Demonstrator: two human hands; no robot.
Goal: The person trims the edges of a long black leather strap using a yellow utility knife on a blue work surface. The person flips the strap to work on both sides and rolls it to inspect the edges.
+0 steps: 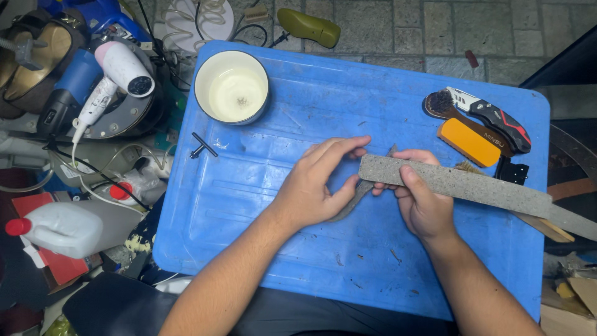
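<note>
Both our hands work over the blue tray (261, 205): left hand (311, 186) pinches a grey sole strip (348, 202), right hand (420, 199) grips a long sanding block (460, 185). Fingertips beside the abrasive risk scraping.

Grey stone-tiled floor (435, 28) beyond a blue plastic worktop (261, 218); cluttered tools at left; dark furniture edge (569, 62) at right; dim overhead light.

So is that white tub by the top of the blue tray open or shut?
Open: the white tub has no lid on, and its pale inside shows from above.
</note>
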